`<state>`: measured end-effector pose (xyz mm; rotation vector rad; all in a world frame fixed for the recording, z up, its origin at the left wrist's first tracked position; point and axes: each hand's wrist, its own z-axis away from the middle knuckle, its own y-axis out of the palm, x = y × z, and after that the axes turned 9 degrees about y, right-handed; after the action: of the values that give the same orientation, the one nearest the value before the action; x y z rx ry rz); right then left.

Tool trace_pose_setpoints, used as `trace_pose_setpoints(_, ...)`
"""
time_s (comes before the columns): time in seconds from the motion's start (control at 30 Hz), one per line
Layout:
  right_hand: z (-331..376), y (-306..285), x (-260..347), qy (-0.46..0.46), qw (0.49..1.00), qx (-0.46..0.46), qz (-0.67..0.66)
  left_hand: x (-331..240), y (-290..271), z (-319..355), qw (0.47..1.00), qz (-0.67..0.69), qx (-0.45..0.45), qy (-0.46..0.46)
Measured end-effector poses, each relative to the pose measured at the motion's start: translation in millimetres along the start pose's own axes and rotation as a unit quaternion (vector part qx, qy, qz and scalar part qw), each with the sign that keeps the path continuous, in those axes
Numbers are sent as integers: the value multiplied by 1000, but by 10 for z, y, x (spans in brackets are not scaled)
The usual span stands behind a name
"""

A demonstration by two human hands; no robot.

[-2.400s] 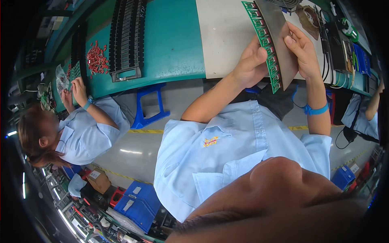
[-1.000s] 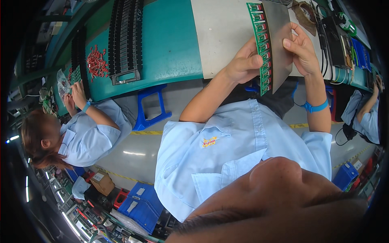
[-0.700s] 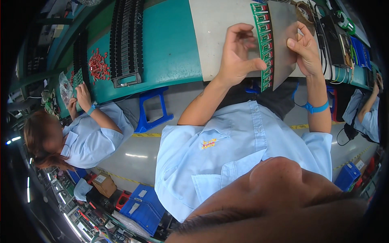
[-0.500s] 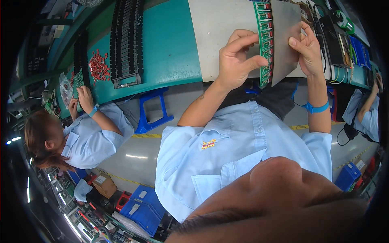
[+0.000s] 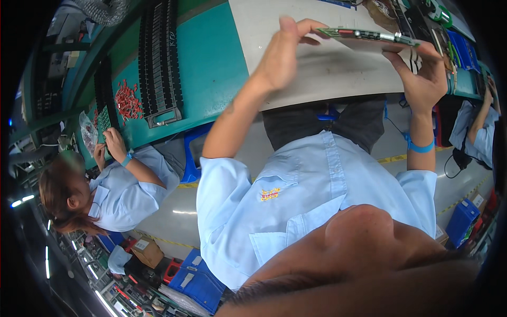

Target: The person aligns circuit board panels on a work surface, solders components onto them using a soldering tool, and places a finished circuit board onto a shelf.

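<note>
A green circuit-board panel [image 5: 367,35] with small parts along it, backed by a grey metal plate [image 5: 362,45], is held up over the bench and seen nearly edge-on. My right hand [image 5: 422,79] grips its right end, thumb below and fingers behind the edge. At the left end, the fingertips of my left hand [image 5: 280,58] reach the panel's corner. The left thumb points up, away from the board, and this hand is slightly blurred. The panel's far face is hidden.
Beneath lies a pale work mat [image 5: 327,79] on a green bench [image 5: 206,68]. To the left are a black slotted rack [image 5: 159,68] and a pile of red parts [image 5: 128,100]. A co-worker [image 5: 127,185] handles a green board there. Cables and a blue bin [image 5: 463,50] stand right.
The panel has turned from upright and face-on to lying nearly level and edge-on. My left hand has moved left and up, its thumb coming off the board. My right hand has shifted slightly right.
</note>
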<state>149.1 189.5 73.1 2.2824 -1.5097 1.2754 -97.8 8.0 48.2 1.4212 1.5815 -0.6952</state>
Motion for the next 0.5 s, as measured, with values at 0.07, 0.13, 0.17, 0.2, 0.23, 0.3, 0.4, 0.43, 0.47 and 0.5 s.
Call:
trace_pose_setpoints(0.07, 55, -18, -48, -94, 994, -26, 56, 19, -162, -128, 993, -49, 103, -41)
trace_pose_setpoints(0.13, 100, -9, -45, -120, 987, -33, 98, 103, -260, -229, 991, -60, 111, -40)
trace_pose_setpoints(0.17, 131, 3, -41, -146, 979, -38, 137, 124, -326, -281, 990, -73, 115, -38)
trace_pose_setpoints(0.2, 165, 20, -38, -171, 969, -43, 175, 158, -413, -358, 989, -85, 119, -37)
trace_pose_setpoints(0.23, 199, 36, -37, -195, 956, -47, 213, 215, -425, -404, 987, -98, 122, -35)
trace_pose_setpoints(0.3, 269, 133, -91, -193, 953, -45, 230, 294, -511, -434, 984, -115, 129, -36)
trace_pose_setpoints(0.4, 413, 252, -165, -196, 942, -50, 267, 245, -445, -418, 976, -148, 152, -39)
trace_pose_setpoints(0.43, 444, 288, -161, -191, 943, -51, 268, 200, -439, -391, 974, -159, 154, -40)
trace_pose_setpoints(0.47, 475, 325, -147, -176, 945, -52, 270, 188, -434, -385, 972, -170, 156, -42)
trace_pose_setpoints(0.5, 507, 362, -128, -161, 947, -52, 271, 191, -414, -387, 970, -181, 156, -44)
